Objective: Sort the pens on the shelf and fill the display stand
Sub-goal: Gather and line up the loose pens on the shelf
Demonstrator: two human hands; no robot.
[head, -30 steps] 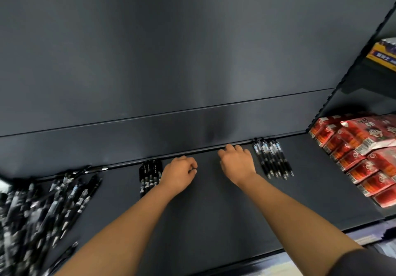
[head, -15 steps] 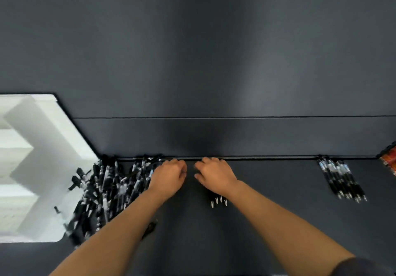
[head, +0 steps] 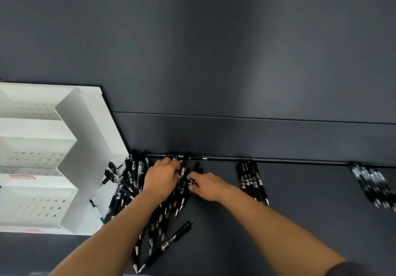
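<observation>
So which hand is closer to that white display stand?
Left. The left hand is on the loose pen pile beside the white display stand; the right hand is farther right.

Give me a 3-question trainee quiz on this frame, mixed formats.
1. True or false: the white display stand already holds pens.
2. Which sits nearer the right hand? A) the tidy pen bundle B) the blurred pen bundle
3. Fill in: both hands work in the loose pen pile, which lies to the ___ of the stand.

Key: 1 false, no pens show in its visible compartments. 2 A. 3 right. The left hand is over the pile too.
</observation>
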